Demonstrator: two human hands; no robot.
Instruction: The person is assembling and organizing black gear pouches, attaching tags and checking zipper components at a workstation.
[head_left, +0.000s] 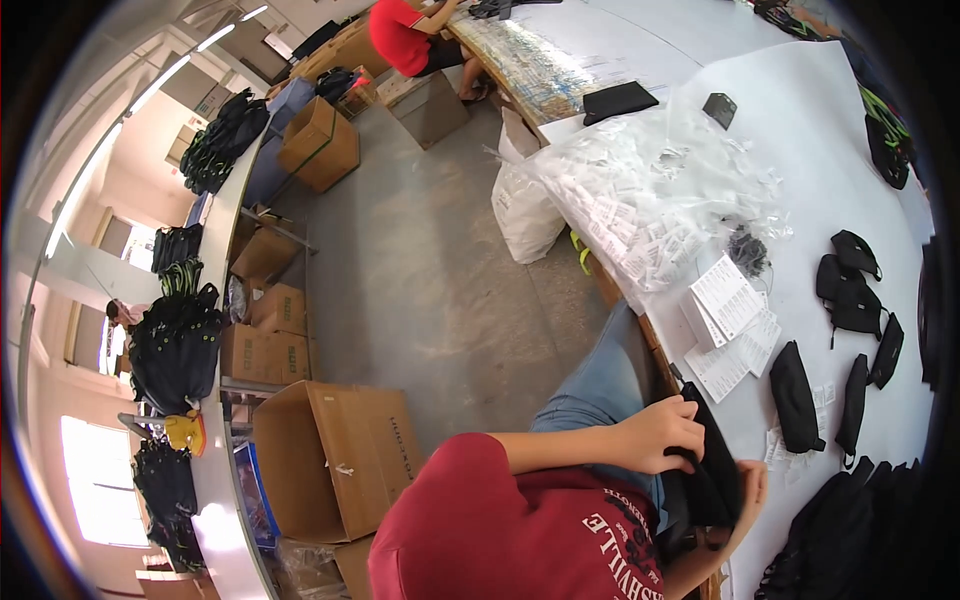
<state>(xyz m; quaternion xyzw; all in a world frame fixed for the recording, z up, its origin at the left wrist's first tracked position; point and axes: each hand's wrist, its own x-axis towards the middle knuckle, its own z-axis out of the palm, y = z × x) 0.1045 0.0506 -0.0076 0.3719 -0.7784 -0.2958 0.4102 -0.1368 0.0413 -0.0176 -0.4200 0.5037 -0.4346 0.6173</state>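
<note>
A black fabric pouch (718,462) is held at the table's near edge, above my lap. My left hand (662,436) is closed on its upper left side, fingers bent over the edge. From the other side my right hand (750,492) grips the pouch, with part of its fingers hidden behind the cloth. Close by on the white table (745,405) lies a long black pouch (795,398). A fanned stack of white printed cards (728,300) rests farther up, beside a small tangle of dark strings (747,250).
Loose white tags fill a clear plastic bag (640,190) on the table. More black pouches (848,295) lie to the right, with a dark heap (840,540) at lower right. A white sack (525,210) and an open carton (340,460) stand on the floor. A person in red (398,35) sits far off.
</note>
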